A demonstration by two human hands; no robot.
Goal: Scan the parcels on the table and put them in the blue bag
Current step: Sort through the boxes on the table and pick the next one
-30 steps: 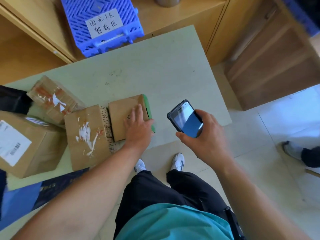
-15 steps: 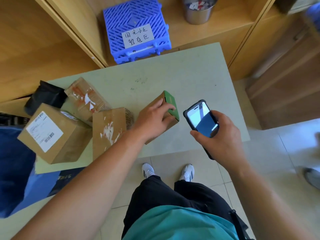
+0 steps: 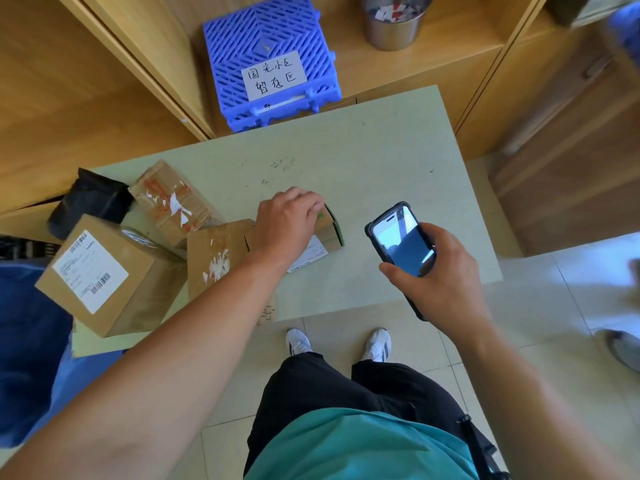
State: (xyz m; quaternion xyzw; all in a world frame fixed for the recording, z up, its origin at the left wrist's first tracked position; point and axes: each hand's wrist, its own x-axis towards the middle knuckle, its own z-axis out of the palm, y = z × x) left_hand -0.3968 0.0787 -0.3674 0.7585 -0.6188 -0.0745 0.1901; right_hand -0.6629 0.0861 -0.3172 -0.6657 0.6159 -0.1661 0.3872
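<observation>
My left hand [image 3: 285, 226] grips a small cardboard parcel with a green end [image 3: 329, 230] on the pale green table [image 3: 363, 161]. The parcel is tipped so that a white label on its near side shows. My right hand [image 3: 436, 275] holds a dark handheld scanner [image 3: 401, 239] to the right of that parcel, screen up. Three more cardboard parcels lie to the left: a labelled one [image 3: 104, 275], a scuffed one [image 3: 211, 254] and a taped one [image 3: 173, 202]. The blue bag [image 3: 31, 358] hangs at the table's left edge.
A black pouch [image 3: 90, 202] lies at the table's far left. A blue plastic crate [image 3: 270, 60] and a metal cup [image 3: 394, 19] stand on the wooden shelf behind. Another person's shoe [image 3: 623, 348] is on the tiled floor at right.
My left hand has lifted and turned the green-ended parcel from lying flat, so its white label now faces me. The scanner in my right hand has stayed next to it.
</observation>
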